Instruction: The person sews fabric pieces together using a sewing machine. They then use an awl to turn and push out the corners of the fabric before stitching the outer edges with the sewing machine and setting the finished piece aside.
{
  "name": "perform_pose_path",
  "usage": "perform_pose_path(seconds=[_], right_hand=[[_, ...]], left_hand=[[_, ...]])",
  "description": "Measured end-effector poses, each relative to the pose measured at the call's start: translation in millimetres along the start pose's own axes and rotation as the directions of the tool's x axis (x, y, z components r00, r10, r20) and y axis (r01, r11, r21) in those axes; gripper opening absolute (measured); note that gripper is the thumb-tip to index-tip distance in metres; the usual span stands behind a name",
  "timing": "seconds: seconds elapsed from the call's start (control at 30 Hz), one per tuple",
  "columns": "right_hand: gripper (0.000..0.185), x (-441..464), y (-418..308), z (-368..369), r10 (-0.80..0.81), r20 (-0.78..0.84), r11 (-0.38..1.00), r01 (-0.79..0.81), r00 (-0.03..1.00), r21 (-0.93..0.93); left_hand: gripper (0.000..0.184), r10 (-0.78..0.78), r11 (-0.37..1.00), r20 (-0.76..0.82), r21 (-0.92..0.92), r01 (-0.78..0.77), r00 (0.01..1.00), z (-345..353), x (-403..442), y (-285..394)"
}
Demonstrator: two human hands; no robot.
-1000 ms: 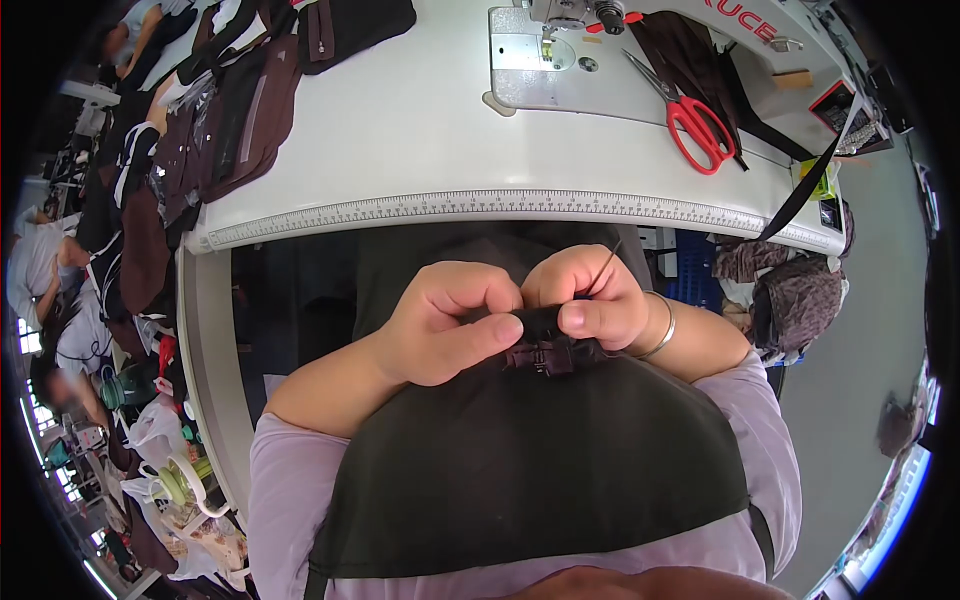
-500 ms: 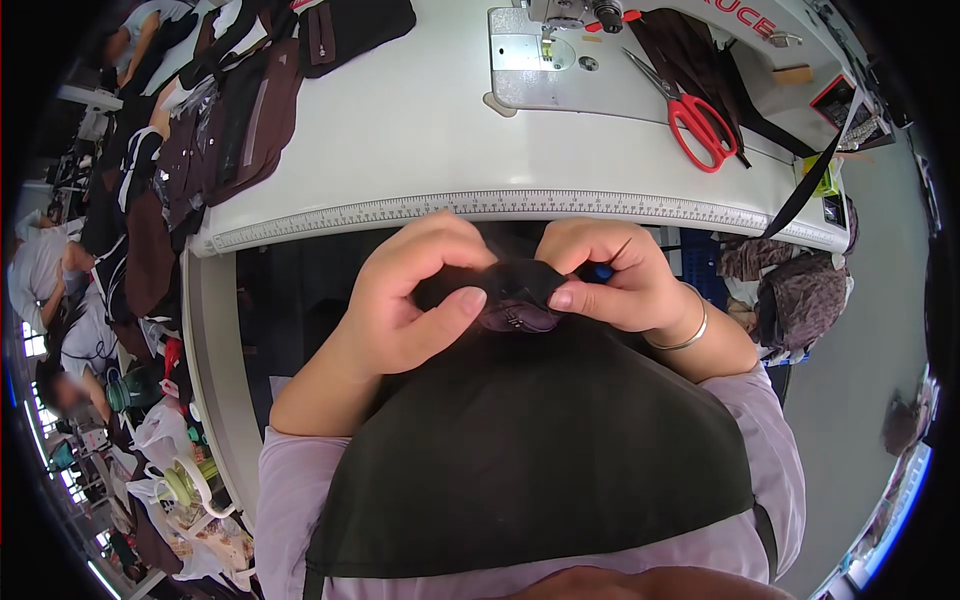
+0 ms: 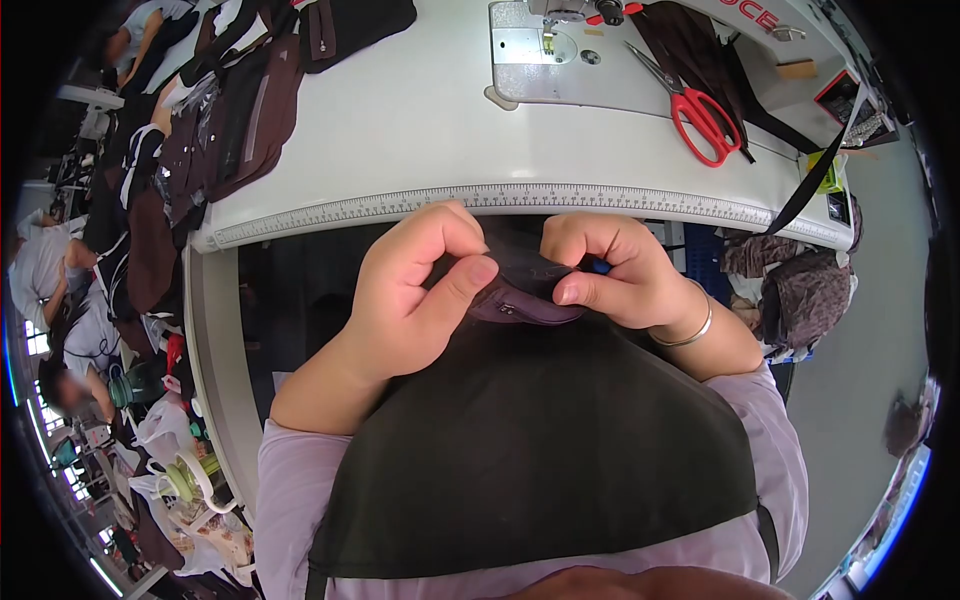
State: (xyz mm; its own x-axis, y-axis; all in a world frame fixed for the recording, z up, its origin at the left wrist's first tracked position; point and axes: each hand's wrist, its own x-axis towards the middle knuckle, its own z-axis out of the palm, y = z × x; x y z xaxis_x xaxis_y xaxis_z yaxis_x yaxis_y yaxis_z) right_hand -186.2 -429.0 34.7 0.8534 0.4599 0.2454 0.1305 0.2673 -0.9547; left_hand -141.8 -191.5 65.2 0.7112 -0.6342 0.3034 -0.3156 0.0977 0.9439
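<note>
Dark cloth piece (image 3: 530, 309) was pinched by left hand (image 3: 402, 298) and right hand (image 3: 635, 282), held apart, on the wearer's side of ruler strip (image 3: 500, 197). Light, even tension was judged best, creases being smoothed between the thumbs.

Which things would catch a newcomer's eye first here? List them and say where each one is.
The bright red-handled scissors would probably stand out first, lying on the white table at the upper right, beside the sewing machine. Next come the left hand and right hand in the centre, fingers pinching a dark fabric piece just above the dark apron. A long ruler strip runs along the table's near edge.
</note>
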Motion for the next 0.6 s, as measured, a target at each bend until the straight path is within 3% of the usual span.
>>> perform_pose_path(seconds=[0.17, 0.37, 0.43, 0.53, 0.6], right_hand=[[0.02, -1, 0, -5, -0.035, 0.027, 0.995, 0.037, 0.999, -0.087], [0.013, -2, -4, -1, 0.03, 0.007, 0.994, -0.029, 1.0, -0.106], [0.011, -1, -10, 0, 0.172, -0.002, 0.98, -0.172, 0.985, -0.104], [0.013, 0, -9, 3, 0.129, 0.0, 0.983, -0.128, 0.992, -0.134], [0.014, -1, -8, 0, 0.122, 0.023, 0.977, -0.116, 0.992, -0.181]], left_hand=[[0.016, -0.051, 0.996, -0.003, -0.068, 0.05, 0.999, -8, -3, -2], [0.007, -0.105, 0.993, 0.131, -0.037, 0.11, 0.986, -14, 5, 2], [0.005, -0.094, 0.995, 0.194, 0.033, 0.089, 0.977, -11, 10, 2], [0.004, 0.01, 0.993, 0.181, 0.111, -0.031, 0.983, -3, 13, -5], [0.005, -0.006, 0.993, 0.143, 0.121, -0.012, 0.99, -1, 11, -6]])
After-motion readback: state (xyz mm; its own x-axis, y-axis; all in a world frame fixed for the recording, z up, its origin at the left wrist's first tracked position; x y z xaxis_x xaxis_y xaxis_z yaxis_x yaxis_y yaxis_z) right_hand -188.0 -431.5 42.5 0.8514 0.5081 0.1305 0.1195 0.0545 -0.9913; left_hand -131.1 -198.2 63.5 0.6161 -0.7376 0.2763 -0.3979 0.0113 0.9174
